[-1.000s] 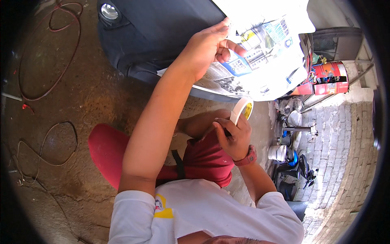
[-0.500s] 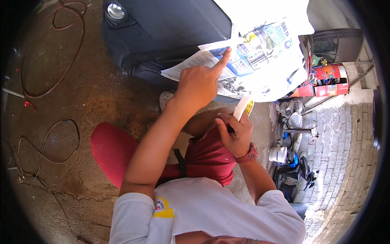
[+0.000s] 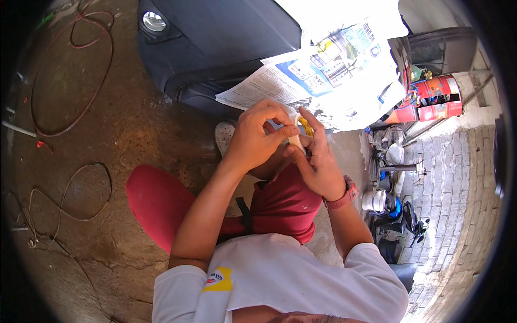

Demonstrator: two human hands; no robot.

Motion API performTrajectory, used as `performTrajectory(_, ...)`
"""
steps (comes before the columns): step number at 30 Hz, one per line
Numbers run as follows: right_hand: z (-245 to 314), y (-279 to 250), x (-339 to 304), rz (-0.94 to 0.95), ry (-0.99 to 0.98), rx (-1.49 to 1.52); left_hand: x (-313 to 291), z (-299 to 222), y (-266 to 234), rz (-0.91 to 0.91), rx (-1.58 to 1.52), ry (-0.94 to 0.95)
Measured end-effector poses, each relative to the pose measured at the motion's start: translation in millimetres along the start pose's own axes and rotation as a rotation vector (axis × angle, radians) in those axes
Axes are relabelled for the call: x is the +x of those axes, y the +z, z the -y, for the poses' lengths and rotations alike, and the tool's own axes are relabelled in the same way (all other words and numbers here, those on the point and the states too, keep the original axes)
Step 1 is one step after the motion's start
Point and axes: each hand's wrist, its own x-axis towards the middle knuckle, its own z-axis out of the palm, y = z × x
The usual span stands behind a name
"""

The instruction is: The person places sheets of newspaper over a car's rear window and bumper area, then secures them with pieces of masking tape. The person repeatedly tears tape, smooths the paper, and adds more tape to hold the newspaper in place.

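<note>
Pinching a masking tape roll [image 3: 295, 137] between both hands: left hand [image 3: 257, 141] fingers grip its edge, right hand [image 3: 319, 161] cradles it, below the newspaper [image 3: 328, 81] masking the dark car [image 3: 215, 48]. Newspaper's lower edge hangs loose, untaped.

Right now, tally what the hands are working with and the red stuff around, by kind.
Tape roll, held by left hand and right hand: 1
Newspaper sheets on the dark car: 1 spread
Red drum: 1
Red wristband: 1
Total: 4
</note>
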Motion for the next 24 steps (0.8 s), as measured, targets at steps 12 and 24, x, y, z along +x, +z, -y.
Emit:
performTrajectory(12,-23.6,-20.0,-16.9,-0.437,-0.529,-0.380,67.3,-42.6,-5.0,-0.287,0.278,0.361)
performTrajectory(24,-56.9,2.7,-37.7,-0.455,-0.070,-0.236,152.7,-25.4,-2.3,-0.221,0.688,0.659)
